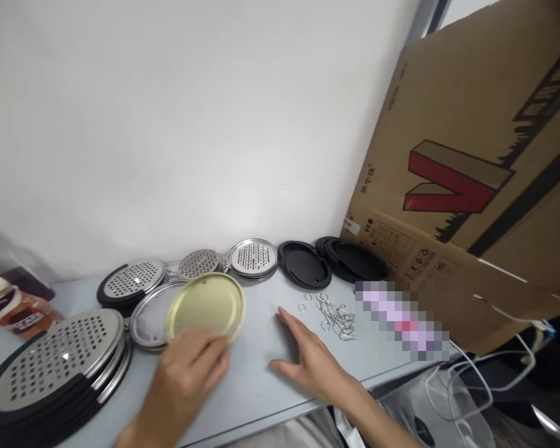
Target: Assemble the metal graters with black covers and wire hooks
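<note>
At far left: a stack of black-rimmed graters [51, 367], apparently finished; one similar grater [135, 280] behind.
Beside the stack: a silver disc [149, 314] flat on the table [256, 398].
Left hand [186, 367]: reaching forward, fingers clasping the near edge of a gold disc [208, 302], tilted and overlapping the silver one in view.
Back row: loose grater discs [252, 255] and black bases [304, 264], seemingly not yet joined.
Right hand [312, 364]: palm inward, thumb and fingers spread, gripping nothing.
Just beside it: wire rings and hooks [338, 318], apparently unused.
</note>
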A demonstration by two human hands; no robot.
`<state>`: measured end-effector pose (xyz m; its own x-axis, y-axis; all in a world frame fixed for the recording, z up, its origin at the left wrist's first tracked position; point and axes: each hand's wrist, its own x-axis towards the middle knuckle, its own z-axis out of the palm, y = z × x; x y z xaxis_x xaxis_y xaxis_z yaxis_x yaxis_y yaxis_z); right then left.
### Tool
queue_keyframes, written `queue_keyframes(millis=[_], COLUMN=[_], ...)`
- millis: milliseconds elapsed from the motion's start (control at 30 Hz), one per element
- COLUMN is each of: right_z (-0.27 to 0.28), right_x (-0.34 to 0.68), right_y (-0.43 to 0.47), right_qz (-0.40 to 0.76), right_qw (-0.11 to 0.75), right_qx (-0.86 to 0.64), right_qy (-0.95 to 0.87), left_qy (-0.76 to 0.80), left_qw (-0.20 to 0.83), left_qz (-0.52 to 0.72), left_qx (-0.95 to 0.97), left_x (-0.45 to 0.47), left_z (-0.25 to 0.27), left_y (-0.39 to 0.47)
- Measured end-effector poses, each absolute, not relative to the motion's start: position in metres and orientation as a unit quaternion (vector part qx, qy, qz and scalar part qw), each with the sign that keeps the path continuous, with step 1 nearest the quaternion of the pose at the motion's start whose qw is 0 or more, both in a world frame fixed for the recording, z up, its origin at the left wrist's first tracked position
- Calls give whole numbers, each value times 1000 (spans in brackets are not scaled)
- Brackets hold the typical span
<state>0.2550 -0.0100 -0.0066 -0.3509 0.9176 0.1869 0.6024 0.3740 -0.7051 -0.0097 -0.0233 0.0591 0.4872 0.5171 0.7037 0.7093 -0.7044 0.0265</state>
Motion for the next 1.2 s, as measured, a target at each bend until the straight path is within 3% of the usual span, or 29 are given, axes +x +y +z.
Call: queue_keyframes(millis=[400, 833, 1200], right_z=[-16, -12, -15], right_x=[256, 258, 260], right_y=[-14, -12, -10], right_qz=[233, 271, 276], right_qw=[274, 285, 262], right_qx=[-447, -438, -455], right_qy=[-819, -808, -805], left_qy=[-295, -373, -505], left_qw=[64, -102, 33], left_qz=[-270, -264, -328], left_qx=[-914, -884, -798], left_x=[44, 15, -45], left_z=[4, 27, 44], left_y=[-32, -26, -4])
